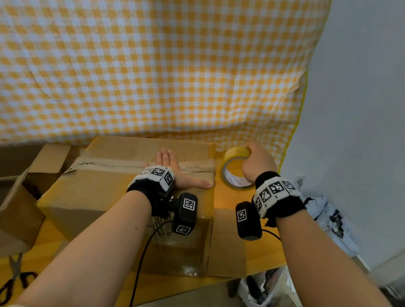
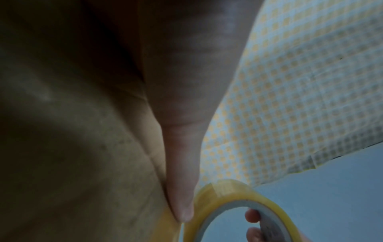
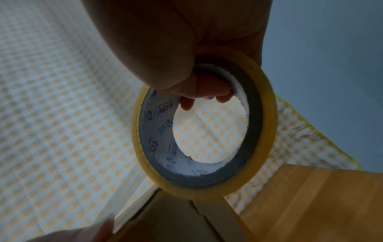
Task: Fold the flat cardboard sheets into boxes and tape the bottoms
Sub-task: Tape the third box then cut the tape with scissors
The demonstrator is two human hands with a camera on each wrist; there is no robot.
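Cardboard box [image 1: 128, 190] near table's [image 1: 269, 249] back edge, taped seam up. Left hand [image 1: 170, 167] flat, fingers straight, pressing box top by seam. Right hand [image 1: 257, 162] grips yellowish tape roll [image 1: 235, 166] just beside box's right edge, fingers through core. Scissors [image 1: 14, 283] at front left corner.

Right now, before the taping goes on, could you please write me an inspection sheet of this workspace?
Surface: wooden table, orange-brown, partly covered by boxes.
Job's things: cardboard box in the middle, taped along its top seam; tape roll at its right edge, a strip running from the roll to the box.
Clutter: scissors at the near left; a second, open cardboard box on the left; crumpled paper on the right.
Grippers: left hand lies flat on the box top; right hand grips the tape roll, fingers through its core.
Cables: black cable hangs from the left wrist camera.
Surroundings: yellow checked cloth behind; pale wall on the right.
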